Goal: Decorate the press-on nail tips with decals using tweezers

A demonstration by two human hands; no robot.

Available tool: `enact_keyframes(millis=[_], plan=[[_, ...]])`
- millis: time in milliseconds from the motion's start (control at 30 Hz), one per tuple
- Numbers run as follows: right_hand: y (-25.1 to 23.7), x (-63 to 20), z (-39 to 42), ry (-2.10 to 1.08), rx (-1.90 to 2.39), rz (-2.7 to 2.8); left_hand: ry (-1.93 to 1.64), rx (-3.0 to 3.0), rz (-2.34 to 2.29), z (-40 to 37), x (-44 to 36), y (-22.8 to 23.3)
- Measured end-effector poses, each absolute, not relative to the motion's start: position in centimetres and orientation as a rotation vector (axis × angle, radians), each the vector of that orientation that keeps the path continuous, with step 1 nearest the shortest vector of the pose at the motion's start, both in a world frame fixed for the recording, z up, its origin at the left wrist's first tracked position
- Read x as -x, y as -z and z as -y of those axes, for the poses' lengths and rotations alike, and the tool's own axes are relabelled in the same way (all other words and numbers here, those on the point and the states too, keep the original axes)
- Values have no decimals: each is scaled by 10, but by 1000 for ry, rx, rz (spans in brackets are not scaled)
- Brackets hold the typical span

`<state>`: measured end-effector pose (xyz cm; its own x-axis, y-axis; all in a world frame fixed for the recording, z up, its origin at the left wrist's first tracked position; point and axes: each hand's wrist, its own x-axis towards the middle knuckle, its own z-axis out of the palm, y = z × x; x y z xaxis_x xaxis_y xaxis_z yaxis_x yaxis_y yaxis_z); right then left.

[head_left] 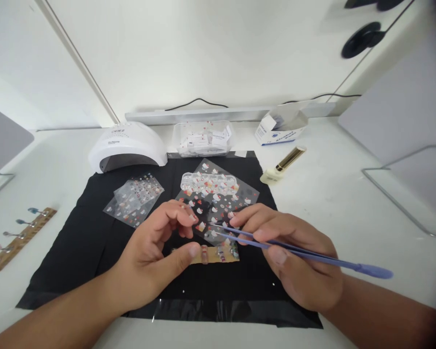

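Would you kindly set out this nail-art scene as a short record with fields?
Left hand: left hand pinches a tan wooden strip carrying decorated nail tips
Right hand: right hand grips blue plastic tweezers, tips over a clear sticker sheet
Surface: black rectangular mat on a white table
Behind: white domed nail lamp, clear plastic box
Far left: wooden nail-tip holder
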<state>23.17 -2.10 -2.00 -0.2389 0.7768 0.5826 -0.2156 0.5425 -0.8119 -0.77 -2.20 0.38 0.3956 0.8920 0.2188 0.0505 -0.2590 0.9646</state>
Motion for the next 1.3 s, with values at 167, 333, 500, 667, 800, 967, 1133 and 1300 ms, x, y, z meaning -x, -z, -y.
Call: enact_keyframes(millis=[167, 333, 500, 667, 800, 967, 1133, 1300], plan=[[13, -226, 24, -976, 493, 1583, -980, -1575, -970, 26, 2, -6], [9, -224, 26, -953, 513, 1578, -1045, -1439, -1062, 31, -5, -11], [11, -228, 27, -963, 475, 1573, -1058, -1463, -1087, 31, -5, -14], [13, -225, 26, -987, 506, 1538, -1022, -1422, -1030, 29, -3, -11], [13, -222, 26, -1012, 554, 1492, -1004, -1306, -1024, 29, -4, -9], [15, -223, 27, -1005, 548, 1516, -1007, -1278, -1007, 31, -3, -8], [14, -222, 28, -972, 527, 1552, -1015, -1287, -995, 31, -4, -11], [12, -221, 26, -974, 510, 1542, -1067, -1285, -1070, 29, -7, -11]])
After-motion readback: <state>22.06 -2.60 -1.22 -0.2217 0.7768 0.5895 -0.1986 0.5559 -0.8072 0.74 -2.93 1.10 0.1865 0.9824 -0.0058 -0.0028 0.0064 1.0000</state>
